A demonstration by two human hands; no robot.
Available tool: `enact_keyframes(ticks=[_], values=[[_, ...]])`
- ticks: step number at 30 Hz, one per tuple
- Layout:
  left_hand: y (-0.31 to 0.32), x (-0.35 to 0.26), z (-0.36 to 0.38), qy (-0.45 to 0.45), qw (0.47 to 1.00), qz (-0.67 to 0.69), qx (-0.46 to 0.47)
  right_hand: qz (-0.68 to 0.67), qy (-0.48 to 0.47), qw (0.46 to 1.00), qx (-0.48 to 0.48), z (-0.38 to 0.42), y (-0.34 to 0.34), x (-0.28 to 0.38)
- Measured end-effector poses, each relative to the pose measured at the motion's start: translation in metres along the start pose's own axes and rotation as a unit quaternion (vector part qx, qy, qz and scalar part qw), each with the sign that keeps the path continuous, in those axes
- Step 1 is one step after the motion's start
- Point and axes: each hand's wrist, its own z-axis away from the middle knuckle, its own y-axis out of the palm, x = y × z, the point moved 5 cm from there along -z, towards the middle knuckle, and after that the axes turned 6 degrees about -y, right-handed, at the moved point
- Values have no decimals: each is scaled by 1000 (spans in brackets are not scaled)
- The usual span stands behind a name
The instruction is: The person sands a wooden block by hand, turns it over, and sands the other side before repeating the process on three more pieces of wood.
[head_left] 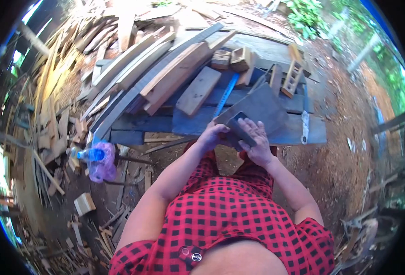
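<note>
A dark, flat board point(262, 105) lies tilted at the near edge of the bench, in front of my body. My left hand point(213, 136) is closed at the board's near left corner, thumb on top. Against its near part, my right hand point(256, 141) presses a small dark rectangular block point(241, 128), thumb on the near side and fingers stretched over the far side. What kind of block it is, I cannot make out. A blue ruler or strip point(226, 94) lies just beyond my left hand.
Long wooden beams point(179, 68) and a short plank point(198, 90) cover the bench's left and middle. Wood blocks point(240, 58) and a slotted wooden piece point(294, 75) stand farther back. A pale tool point(305, 127) lies right. A bottle in a pink bag point(104, 160) is at left.
</note>
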Motion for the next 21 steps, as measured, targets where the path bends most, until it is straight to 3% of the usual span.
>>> enact_keyframes(ticks=[2,3,5,6,8,9,11,13,16,18,21], values=[[-4,0,-2,13,1000,15,-11,-15,-95,992,75,-11,-1,0],[-2,0,-1,9,1000,19,-10,-5,-54,997,46,-16,-3,-23],[-1,1,0,2,1000,14,-21,-53,50,991,-114,-27,-16,-79],[-2,1,-1,-4,999,9,-32,-51,48,991,-115,-34,-12,-94],[-2,2,-1,0,999,11,-34,95,161,971,-148,-42,-14,-121],[-3,2,-1,0,999,12,-38,130,153,970,-136,-48,-14,-99],[0,-2,0,3,1000,11,-8,-39,87,993,-72,-56,-9,-39],[5,0,-1,3,1000,9,21,-53,-87,994,-30,-48,22,6],[6,-6,1,82,994,62,26,-83,-129,987,43,-50,20,24],[3,-3,1,13,1000,2,3,-54,-64,996,-23,-56,0,-9],[5,-3,3,14,1000,-1,-5,-10,118,985,-125,-38,-16,-83]])
